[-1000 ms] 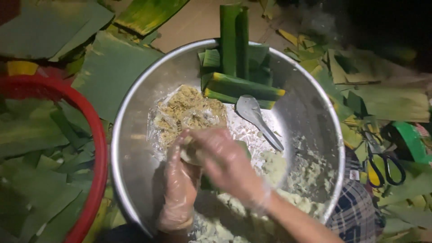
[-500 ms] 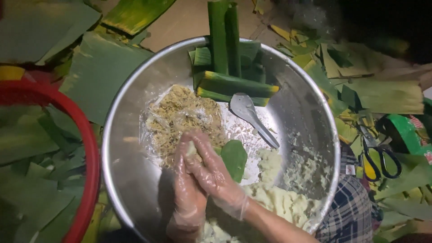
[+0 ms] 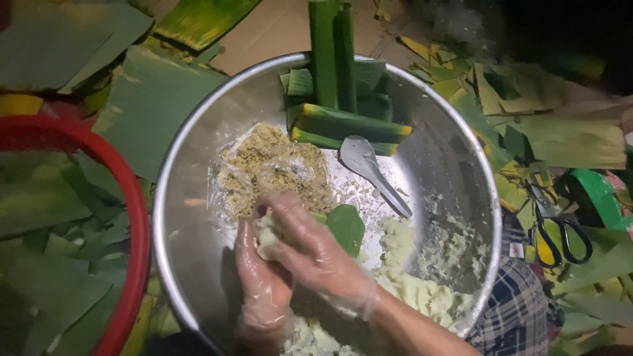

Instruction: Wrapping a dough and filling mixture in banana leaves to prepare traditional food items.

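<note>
Just one head cam here, pointing pretty much straight down, close over the big steel bowl (image 3: 198, 165), which fills most of the frame.

Spoon (image 3: 372, 171) in bowl (image 3: 198, 151); scissors (image 3: 560, 231) right of it.

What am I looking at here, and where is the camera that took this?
The camera sits on a person's head and looks down at their own two hands, both in thin clear gloves. The left hand cups a pale lump of dough, and the right hand presses it from above. They work over a big metal bowl, which holds a crumbly yellowish filling, more white dough, a white spoon, a small round leaf piece and folded green leaf strips. Around the bowl lie cut green leaves, a red basket and scissors.
</note>
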